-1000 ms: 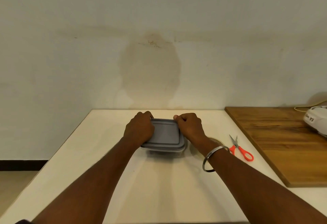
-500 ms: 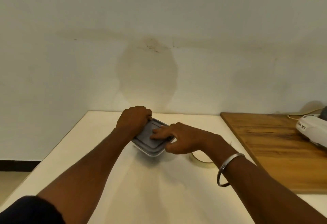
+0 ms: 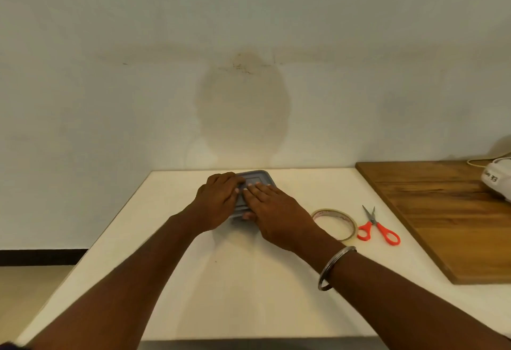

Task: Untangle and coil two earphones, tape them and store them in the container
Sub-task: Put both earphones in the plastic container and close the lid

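A small container with a grey lid [image 3: 255,177] stands at the far middle of the white table [image 3: 249,280]. My left hand [image 3: 219,201] lies flat over the lid's left side. My right hand [image 3: 272,211] rests flat on its right side, thumb hooked at the near edge. Both palms cover most of the lid, and the fingertips meet near its middle. No earphones are visible; the container's inside is hidden by the lid.
A roll of clear tape [image 3: 334,223] lies right of the container. Red-handled scissors [image 3: 377,226] lie beside it. A wooden board [image 3: 442,216] covers the table's right side, with a white device [image 3: 497,179] and its cable at the far right.
The container has gone from tilted to flat on the table. Both hands went from gripping its edges to lying flat on top of the lid.
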